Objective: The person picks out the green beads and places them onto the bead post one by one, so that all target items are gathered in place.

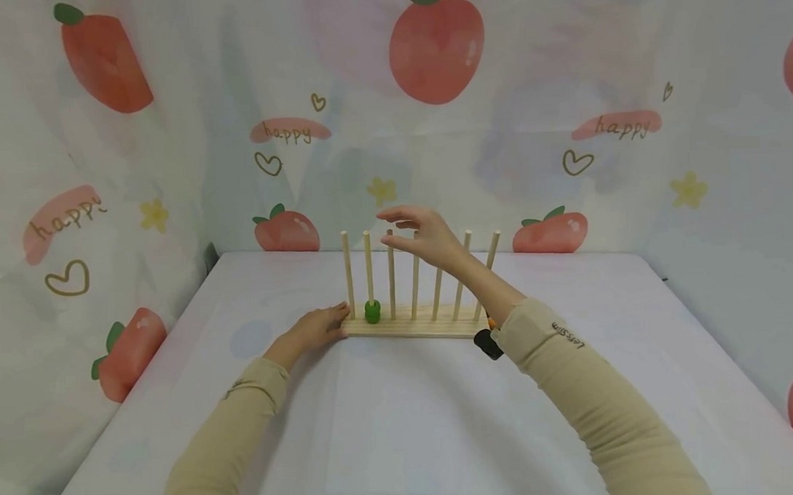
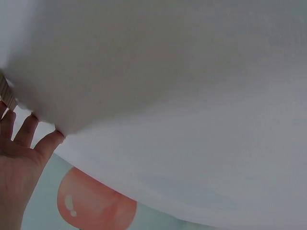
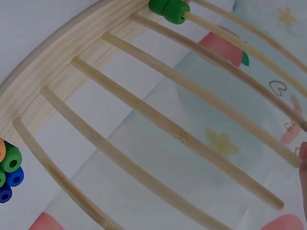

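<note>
Head view shows two hands (image 1: 317, 328) (image 1: 430, 237) — seven pegs (image 1: 414, 283), one base (image 1: 406, 327) (wooden).

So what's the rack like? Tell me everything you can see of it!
The rack looks like pale wood: a long, flat base lying on the table, with seven thin, round pegs standing in a row. From the head view, the third peg from the left is darker. Two green beads sit low on the second; none show on the others. The left hand touches the base's left end. The right hand is near the peg tops; I can't tell if it touches.
</note>
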`<state>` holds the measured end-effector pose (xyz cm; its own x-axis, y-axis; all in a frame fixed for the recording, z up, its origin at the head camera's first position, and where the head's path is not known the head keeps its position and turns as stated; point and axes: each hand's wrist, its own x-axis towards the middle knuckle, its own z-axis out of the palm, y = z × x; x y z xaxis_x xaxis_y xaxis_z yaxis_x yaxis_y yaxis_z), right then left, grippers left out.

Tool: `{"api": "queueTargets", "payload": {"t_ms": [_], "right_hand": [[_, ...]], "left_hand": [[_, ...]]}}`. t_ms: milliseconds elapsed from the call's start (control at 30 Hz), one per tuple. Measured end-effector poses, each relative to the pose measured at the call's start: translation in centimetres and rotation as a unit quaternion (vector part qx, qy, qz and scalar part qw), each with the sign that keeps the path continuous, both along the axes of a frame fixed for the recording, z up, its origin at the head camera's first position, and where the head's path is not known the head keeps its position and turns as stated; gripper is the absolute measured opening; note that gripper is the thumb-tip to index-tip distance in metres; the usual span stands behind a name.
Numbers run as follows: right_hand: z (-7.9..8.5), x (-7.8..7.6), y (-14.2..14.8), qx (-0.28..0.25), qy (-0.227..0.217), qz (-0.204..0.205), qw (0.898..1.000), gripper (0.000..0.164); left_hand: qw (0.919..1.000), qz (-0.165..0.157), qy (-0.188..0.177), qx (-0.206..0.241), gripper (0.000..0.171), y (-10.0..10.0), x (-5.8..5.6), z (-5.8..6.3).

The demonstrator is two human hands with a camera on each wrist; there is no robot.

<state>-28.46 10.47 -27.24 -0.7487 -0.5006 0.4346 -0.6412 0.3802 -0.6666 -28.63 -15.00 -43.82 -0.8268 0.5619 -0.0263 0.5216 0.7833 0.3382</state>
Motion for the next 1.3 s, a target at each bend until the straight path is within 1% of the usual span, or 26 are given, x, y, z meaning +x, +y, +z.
{"api": "queueTargets", "payload": {"t_ms": [167,400,533,700,800,933,1100,1200,1300], "right_hand": [[-0.1,0.8,0.9,-0.013,0.014,-0.002,1.0,0.038],[-0.9,1.5,1.5,-0.029,0.029,0.011,0.999,0.038],[-1.2,2.0,2.2,-0.032,0.028,0.008,0.999,0.038],[-1.6,3.0,3.2,-0.025,0.031,0.0,0.999,0.037],[-1.9,3.4,3.8,-0.023,0.033,0.003,0.999,0.037],[-2.2,3.9,4.8,-0.011,0.024,-0.003,1.0,0.038],[-2.8,4.4,6.3,0.012,0.011,-0.03,0.999,0.039],[-3.2,4.6,7.1,0.021,0.012,-0.039,0.999,0.038],[-3.6,4.9,7.8,0.026,0.022,-0.038,0.999,0.038]], "left_hand": [[0.9999,-0.007,0.003,-0.007,0.056,0.1,-0.1,-0.1],[0.9998,0.0,-0.01,-0.016,0.058,0.1,0.1,-0.1],[0.9999,-0.001,-0.005,-0.016,0.058,-0.1,0.1,0.0],[0.9998,-0.01,-0.001,-0.017,0.058,-0.1,0.0,-0.2],[0.9997,-0.016,0.006,-0.018,0.058,-0.1,-0.1,-0.2],[0.9998,-0.013,0.003,-0.012,0.057,0.0,0.1,-0.1],[0.9999,-0.011,0.004,-0.01,0.058,0.0,0.1,-0.1],[0.9999,-0.009,0.002,-0.007,0.057,0.0,0.1,-0.1],[0.9999,-0.01,0.003,-0.004,0.056,0.1,0.1,-0.1]]}}
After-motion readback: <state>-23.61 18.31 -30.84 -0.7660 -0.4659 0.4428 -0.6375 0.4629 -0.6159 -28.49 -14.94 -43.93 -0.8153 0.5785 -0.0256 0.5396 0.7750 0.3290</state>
